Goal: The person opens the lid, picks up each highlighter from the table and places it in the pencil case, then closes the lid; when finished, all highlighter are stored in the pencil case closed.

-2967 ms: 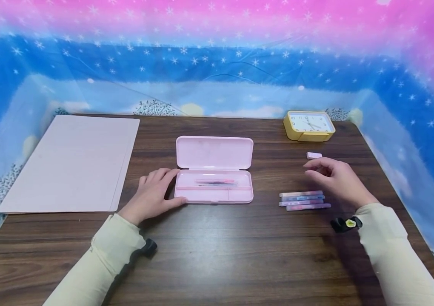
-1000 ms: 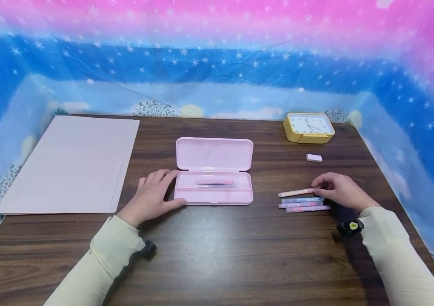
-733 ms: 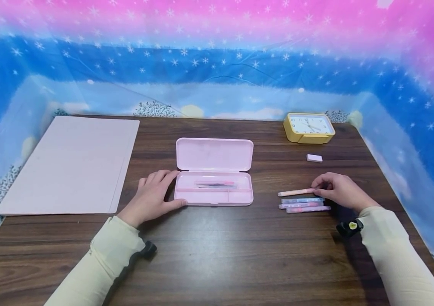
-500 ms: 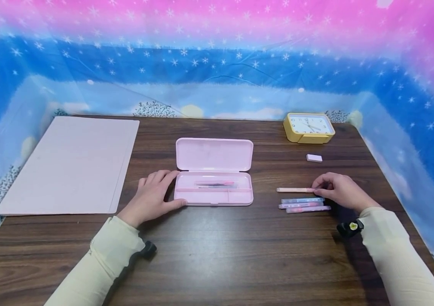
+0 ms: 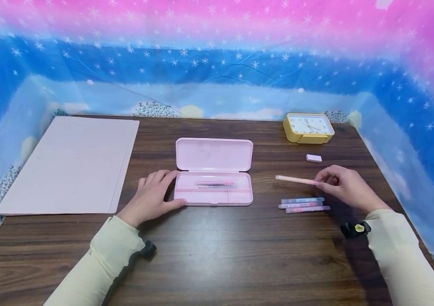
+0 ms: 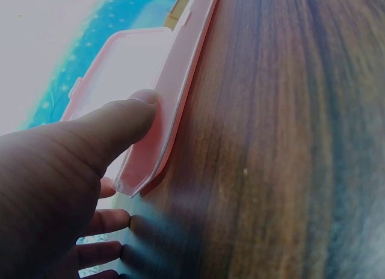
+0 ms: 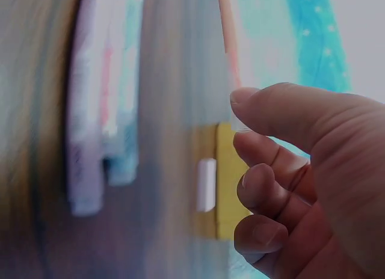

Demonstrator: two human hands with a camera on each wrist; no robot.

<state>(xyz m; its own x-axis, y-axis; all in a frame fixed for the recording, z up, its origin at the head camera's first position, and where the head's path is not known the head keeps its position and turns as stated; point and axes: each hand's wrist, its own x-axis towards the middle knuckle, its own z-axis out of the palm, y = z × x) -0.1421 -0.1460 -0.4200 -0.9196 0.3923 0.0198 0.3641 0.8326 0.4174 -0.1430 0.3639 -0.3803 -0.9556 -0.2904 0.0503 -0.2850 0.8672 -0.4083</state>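
An open pink pencil case (image 5: 214, 189) lies mid-table with a few pens in its tray; its rim shows in the left wrist view (image 6: 171, 104). My left hand (image 5: 155, 195) rests flat against the case's left end, thumb on the front edge (image 6: 114, 125). My right hand (image 5: 341, 185) pinches the end of a peach pen (image 5: 295, 180) and holds it above the table; the pen (image 7: 227, 32) runs up from the thumb. Three pens (image 5: 303, 204) lie in a row below it, blurred in the right wrist view (image 7: 102, 110).
A yellow alarm clock (image 5: 308, 126) stands at the back right, with a small white eraser (image 5: 314, 158) in front of it. A large pale pink folder (image 5: 69, 163) covers the table's left side. Starry blue and pink sheeting walls in the brown wooden table (image 5: 221, 250).
My right hand came down on the top pen of the row, pinched its end and lifted it up off the table. The left hand has stayed by the case.
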